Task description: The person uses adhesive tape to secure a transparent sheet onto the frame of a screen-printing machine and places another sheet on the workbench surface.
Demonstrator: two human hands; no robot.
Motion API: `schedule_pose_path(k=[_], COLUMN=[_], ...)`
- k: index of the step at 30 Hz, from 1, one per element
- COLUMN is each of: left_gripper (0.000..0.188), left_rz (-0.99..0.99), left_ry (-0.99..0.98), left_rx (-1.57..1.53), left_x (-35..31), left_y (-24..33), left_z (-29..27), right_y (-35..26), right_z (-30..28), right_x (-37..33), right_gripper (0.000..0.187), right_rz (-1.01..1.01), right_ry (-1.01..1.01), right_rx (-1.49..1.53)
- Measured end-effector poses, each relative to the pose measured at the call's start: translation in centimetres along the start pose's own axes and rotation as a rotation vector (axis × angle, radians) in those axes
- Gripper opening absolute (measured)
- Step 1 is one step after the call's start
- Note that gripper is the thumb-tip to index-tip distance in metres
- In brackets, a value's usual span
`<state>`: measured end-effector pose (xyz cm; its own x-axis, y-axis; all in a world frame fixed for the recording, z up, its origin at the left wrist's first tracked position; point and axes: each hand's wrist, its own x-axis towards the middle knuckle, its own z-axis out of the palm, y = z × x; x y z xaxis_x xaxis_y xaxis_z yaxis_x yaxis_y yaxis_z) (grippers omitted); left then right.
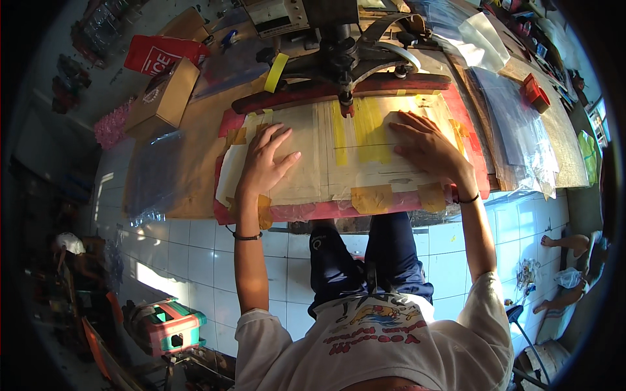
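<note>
Fingers spread, my left hand (264,161) lies on the left part of a pale, taped board (297,176). On the board's right side rests my right hand (432,148), its fingers stretched out flat beside strips of yellow tape (370,133). Neither hand holds anything. Brown tape patches (372,199) and a reddish-pink border (297,213) run along the board's near edge. Just beyond the hands, a dark metal press-like machine (345,62) stands over the board's far side, with a long dark red bar (287,96) across it.
Left of the board are a cardboard box (171,98), a red printed bag (153,55) and clear plastic sheets (153,176). More clear sheets (512,117) and a small red container (535,94) sit at right. A green-and-pink stool (176,326) stands lower left; another person's legs (570,244) show at right.
</note>
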<state>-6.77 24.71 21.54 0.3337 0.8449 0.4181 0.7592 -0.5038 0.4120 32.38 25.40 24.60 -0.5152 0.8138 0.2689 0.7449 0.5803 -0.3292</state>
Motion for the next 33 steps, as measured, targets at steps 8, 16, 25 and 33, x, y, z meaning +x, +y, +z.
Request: schedule_pose_path(k=[8, 16, 25, 33], left_gripper=[0.052, 0.05, 0.051, 0.059], left_rz=[-0.006, -0.058, -0.048, -0.05], left_ry=[-0.01, -0.04, 0.012, 0.078], left_rx=[-0.01, -0.135, -0.267, -0.266], left_x=[0.4, 0.6, 0.6, 0.1], left_y=[0.4, 0.0, -0.1, -0.4], left_z=[-0.2, -0.5, -0.1, -0.4], right_y=[-0.4, -0.8, 0.3, -2.5], right_z=[2.5, 2.4, 2.5, -1.6], right_x=[0.7, 0.5, -2.0, -4.9], right_gripper=[0.057, 0.052, 0.053, 0.032], right_rz=[0.033, 0.036, 0.054, 0.022], right_ry=[0.079, 0.114, 0.093, 0.059], right_rx=[-0.072, -0.107, -0.183, -0.081])
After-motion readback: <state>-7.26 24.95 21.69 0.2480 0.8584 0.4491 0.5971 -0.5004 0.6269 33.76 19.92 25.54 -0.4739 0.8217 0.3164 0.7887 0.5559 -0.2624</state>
